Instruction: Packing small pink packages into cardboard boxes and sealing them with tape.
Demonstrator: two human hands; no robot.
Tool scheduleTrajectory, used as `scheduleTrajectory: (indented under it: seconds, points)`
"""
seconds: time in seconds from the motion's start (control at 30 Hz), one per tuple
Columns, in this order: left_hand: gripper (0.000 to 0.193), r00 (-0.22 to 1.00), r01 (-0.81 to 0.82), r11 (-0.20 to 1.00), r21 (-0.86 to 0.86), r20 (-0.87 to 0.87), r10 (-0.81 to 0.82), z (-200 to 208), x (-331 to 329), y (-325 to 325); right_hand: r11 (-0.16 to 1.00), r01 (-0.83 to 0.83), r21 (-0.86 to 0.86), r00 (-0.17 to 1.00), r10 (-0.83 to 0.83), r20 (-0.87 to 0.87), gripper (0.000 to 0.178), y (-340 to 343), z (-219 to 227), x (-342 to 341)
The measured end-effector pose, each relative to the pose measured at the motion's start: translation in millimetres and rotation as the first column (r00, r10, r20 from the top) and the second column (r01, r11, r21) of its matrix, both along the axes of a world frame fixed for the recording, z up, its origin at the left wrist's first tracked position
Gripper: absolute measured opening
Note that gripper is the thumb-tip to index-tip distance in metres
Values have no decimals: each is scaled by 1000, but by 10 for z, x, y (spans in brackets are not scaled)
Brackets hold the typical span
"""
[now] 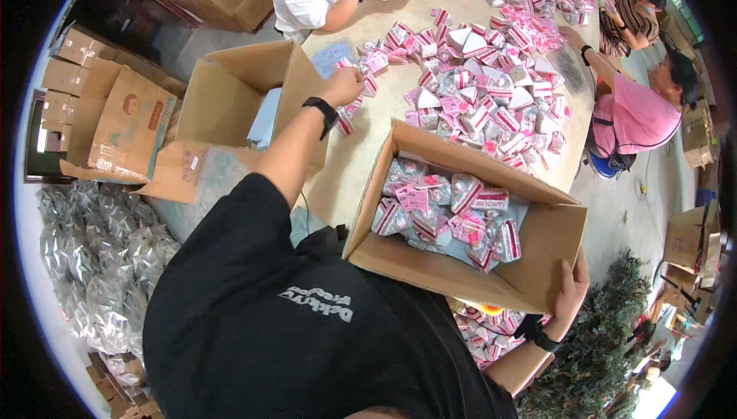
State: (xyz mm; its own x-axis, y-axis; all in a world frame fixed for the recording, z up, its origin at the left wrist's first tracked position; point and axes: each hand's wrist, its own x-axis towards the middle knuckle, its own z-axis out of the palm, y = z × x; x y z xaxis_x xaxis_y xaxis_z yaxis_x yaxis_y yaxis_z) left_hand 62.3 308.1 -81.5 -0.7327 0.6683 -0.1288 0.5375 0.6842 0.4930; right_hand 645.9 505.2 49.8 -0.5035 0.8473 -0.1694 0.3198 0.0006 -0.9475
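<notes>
The person leaned over a pale work table (361, 150), and the step in hand looked like gathering small packets into a carton. The left hand (343, 85), reaching out toward eleven o'clock with a dark watch on the wrist, was closed around a pink-and-white striped packet (361, 73) at the near edge of the spread; the fingers curled over it, though how firmly they pinched could not be made out. The right hand (572, 290), down at four o'clock, gripped the outer corner of the open cardboard box (453, 265), fingers wrapped over the flap edge, steadying it. That box sat near the centre of the view, about a third full of the same wrapped packets (453, 215). A much larger heap of loose packets (491, 89) covered the table from twelve to two o'clock, well apart from the box's far wall. An empty carton (230, 96) stood tipped at ten o'clock, and silver foil bags (100, 258) lay piled at eight o'clock. Other people (637, 112) worked along the far side. By my judgement, the next move would call for carrying the held packet across toward three o'clock and letting it drop inside the box while the right hand kept the carton from sliding.
</notes>
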Motion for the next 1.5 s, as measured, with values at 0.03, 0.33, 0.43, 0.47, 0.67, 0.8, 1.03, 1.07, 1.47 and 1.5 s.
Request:
scheduleTrajectory:
  seconds: [0.03, 0.33, 0.43, 0.47, 0.67, 0.8, 1.03, 1.07, 1.47, 1.5]
  points:
    - [31, 1000, -14, 999, 51, 0, 14, -247, -95, 117, 1000, 12, 3, 1000, -12, 8, 51, -5, 0, 9]
    - [51, 993, 21, 997, -77, -114, -30, -1272, -1001, 973, 992, 126, 27, 981, -128, 145, 49, -153, 122, -199]
    - [44, 959, 138, 990, -14, -248, -137, -1618, -848, 974, 982, 183, 47, 963, -189, 195, 49, -206, 53, -151]
    - [33, 984, 106, 994, -30, -138, -109, -1669, -800, 998, 980, 187, 63, 954, -197, 227, 48, -206, 44, -116]
    - [36, 997, 3, 980, -201, -77, -19, -1619, -903, 871, 988, 133, 76, 963, -147, 225, 48, -93, 99, -282]
    - [40, 991, -122, 922, 369, -10, 135, -705, -678, 789, 986, 158, 56, 972, -166, 169, 49, -59, -5, -121]
    - [28, 980, -59, 746, 663, 181, -83, 1499, -7, 367, 989, 112, 94, 991, -118, 60, 48, -92, -42, -145]
    - [27, 971, -39, 700, 713, 194, -143, 1783, 90, 289, 991, 101, 85, 992, -106, 61, 48, -88, -49, -128]
    - [38, 677, 15, 229, 973, 159, -719, 3398, 1166, -464, 995, 59, 80, 998, -56, -38, 52, -74, -172, -73]
    - [38, 723, -13, 254, 967, 185, -666, 3362, 1338, -406, 993, 63, 103, 998, -62, -17, 52, -66, -185, -72]
